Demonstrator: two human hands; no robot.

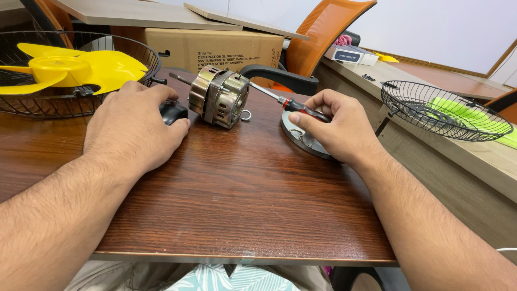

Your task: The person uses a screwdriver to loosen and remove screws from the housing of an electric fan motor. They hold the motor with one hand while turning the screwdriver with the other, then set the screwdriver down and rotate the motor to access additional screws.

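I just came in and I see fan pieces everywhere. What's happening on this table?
A person sits at a wooden table with a fan motor lying on it. The right hand holds a red-and-black screwdriver, its tip at the motor. The left hand rests on a black part beside the motor. A yellow fan blade lies in a wire guard to the left.

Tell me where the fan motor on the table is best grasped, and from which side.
Probably around the fan motor's ribbed metal body, from above: it lies on its side, the barrel flanks exposed. The thin shaft pokes out at the back, the screwdriver in the right hand meets its right face, and the left hand crowds the left.
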